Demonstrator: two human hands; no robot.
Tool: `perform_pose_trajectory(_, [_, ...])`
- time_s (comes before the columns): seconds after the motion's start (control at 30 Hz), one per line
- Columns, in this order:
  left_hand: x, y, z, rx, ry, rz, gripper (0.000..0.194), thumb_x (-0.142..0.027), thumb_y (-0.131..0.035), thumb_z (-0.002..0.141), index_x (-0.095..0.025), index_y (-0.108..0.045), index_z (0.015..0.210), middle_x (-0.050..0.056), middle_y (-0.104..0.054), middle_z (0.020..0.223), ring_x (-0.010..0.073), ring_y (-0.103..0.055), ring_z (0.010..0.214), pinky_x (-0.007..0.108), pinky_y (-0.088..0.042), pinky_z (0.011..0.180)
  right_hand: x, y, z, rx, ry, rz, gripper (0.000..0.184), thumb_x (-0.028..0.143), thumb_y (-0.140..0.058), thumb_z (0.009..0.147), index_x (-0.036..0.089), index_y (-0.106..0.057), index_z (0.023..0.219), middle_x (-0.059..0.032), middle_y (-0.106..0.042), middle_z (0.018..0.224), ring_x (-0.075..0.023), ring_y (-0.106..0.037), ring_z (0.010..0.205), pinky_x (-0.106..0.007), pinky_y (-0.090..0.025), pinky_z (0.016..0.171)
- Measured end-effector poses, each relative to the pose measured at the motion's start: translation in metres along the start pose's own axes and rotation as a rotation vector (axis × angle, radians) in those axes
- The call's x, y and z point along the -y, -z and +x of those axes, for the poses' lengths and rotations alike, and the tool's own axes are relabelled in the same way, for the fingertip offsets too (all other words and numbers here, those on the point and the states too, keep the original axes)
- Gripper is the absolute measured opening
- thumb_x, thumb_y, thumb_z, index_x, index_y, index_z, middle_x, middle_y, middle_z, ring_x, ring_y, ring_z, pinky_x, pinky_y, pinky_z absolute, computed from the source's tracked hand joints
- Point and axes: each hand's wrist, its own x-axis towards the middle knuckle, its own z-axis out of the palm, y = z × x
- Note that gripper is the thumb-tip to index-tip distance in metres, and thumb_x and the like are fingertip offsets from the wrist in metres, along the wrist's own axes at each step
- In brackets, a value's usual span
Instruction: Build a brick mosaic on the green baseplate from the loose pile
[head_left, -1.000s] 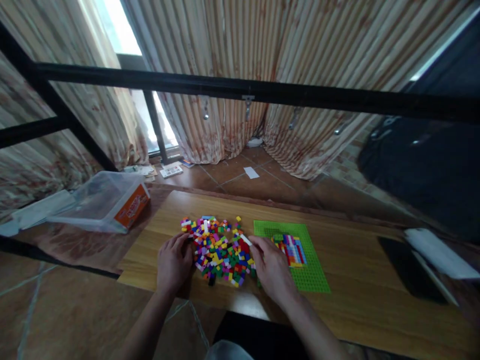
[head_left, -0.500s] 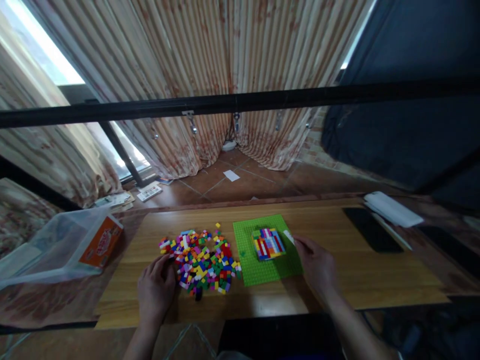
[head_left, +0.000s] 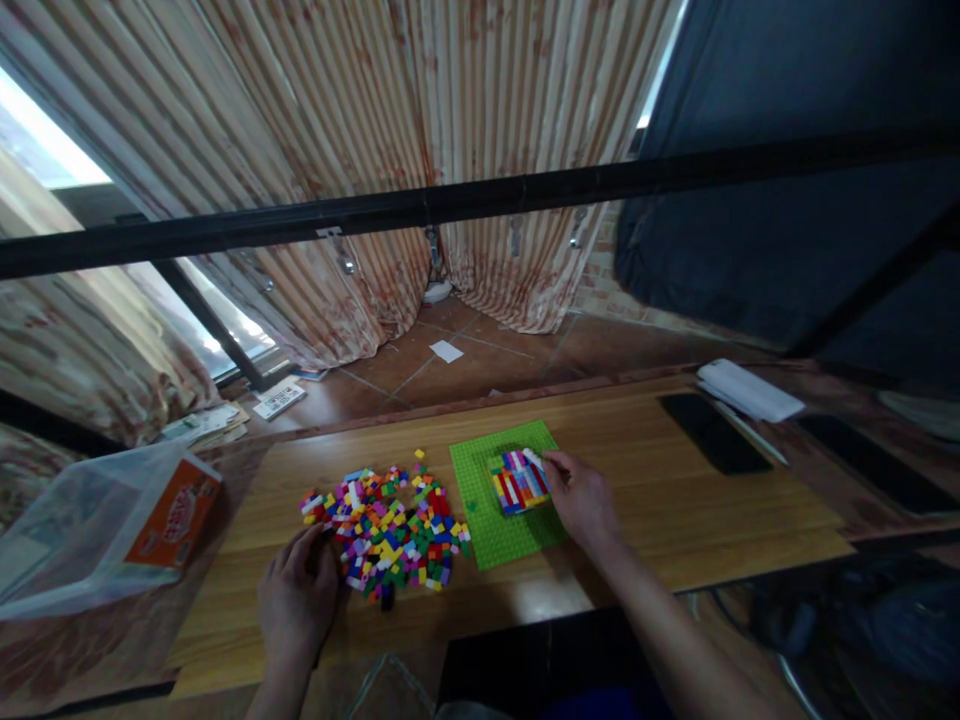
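Note:
A square block built of colourful bricks point(head_left: 516, 484) stands on a green studded baseplate point(head_left: 480, 535). My right hand point(head_left: 589, 505) pinches a white brick point(head_left: 533, 457) at the block's upper right corner; whether it is pressed down I cannot tell. To the left lies a loose heap of small multicoloured bricks point(head_left: 394, 535). My left hand point(head_left: 298, 590) rests on the table at the heap's left edge, fingers loosely curved and thumb apart, with nothing visible in it.
The wooden table point(head_left: 637, 460) holds a black flat slab point(head_left: 712, 432), with a white case point(head_left: 750, 390) and a thin white stick point(head_left: 752, 432) beside it. A clear plastic bin point(head_left: 82, 530) with an orange label stands at left. A black rail point(head_left: 480, 203) crosses ahead.
My right hand has moved left with the white brick, from the baseplate's right edge to the built block. My left hand stays beside the heap. The whole view has shifted slightly.

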Motion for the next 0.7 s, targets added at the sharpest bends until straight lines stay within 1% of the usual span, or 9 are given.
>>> perform_pose_trajectory(0.13, [-0.003, 0.002, 0.0, -0.002, -0.007, -0.01, 0.036, -0.04, -0.045, 0.085, -0.019, -0.066, 0.106, 0.011, -0.068, 0.113, 0.0272, -0.063, 0.102, 0.043, -0.049, 0.092, 0.007, -0.002, -0.001, 0.029, 0.063, -0.051, 0.029, 0.029, -0.045, 0.092, 0.02, -0.072, 0.096, -0.0081, -0.073, 0.096, -0.0203, -0.064, 0.09, -0.033, -0.047, 0.084])
perform_pose_trajectory(0.33, [-0.001, 0.001, 0.0, -0.006, -0.016, -0.03, 0.034, -0.039, -0.047, 0.085, -0.021, -0.066, 0.105, 0.009, -0.068, 0.112, 0.0256, -0.064, 0.1, 0.04, -0.05, 0.091, 0.009, -0.003, -0.001, 0.072, 0.135, -0.097, 0.029, 0.024, -0.045, 0.091, 0.019, -0.071, 0.103, -0.0078, -0.071, 0.096, -0.02, -0.062, 0.093, -0.033, -0.045, 0.087])
perform_pose_trajectory(0.53, [-0.001, 0.001, -0.001, -0.001, -0.011, -0.008, 0.035, -0.038, -0.045, 0.085, -0.02, -0.066, 0.106, 0.01, -0.068, 0.113, 0.0268, -0.063, 0.102, 0.042, -0.049, 0.092, 0.012, -0.002, 0.002, 0.119, 0.174, -0.198, 0.03, 0.026, -0.045, 0.091, 0.02, -0.07, 0.108, -0.0079, -0.072, 0.1, -0.0223, -0.061, 0.094, -0.037, -0.042, 0.09])
perform_pose_trajectory(0.7, [-0.004, 0.001, -0.002, -0.008, 0.0, -0.02, 0.034, -0.038, -0.046, 0.086, -0.02, -0.066, 0.107, 0.01, -0.068, 0.114, 0.0256, -0.062, 0.104, 0.041, -0.049, 0.094, 0.014, -0.001, 0.004, 0.173, 0.197, -0.252, 0.031, 0.026, -0.046, 0.091, 0.021, -0.069, 0.111, -0.0074, -0.072, 0.098, -0.0229, -0.06, 0.094, -0.037, -0.041, 0.089])
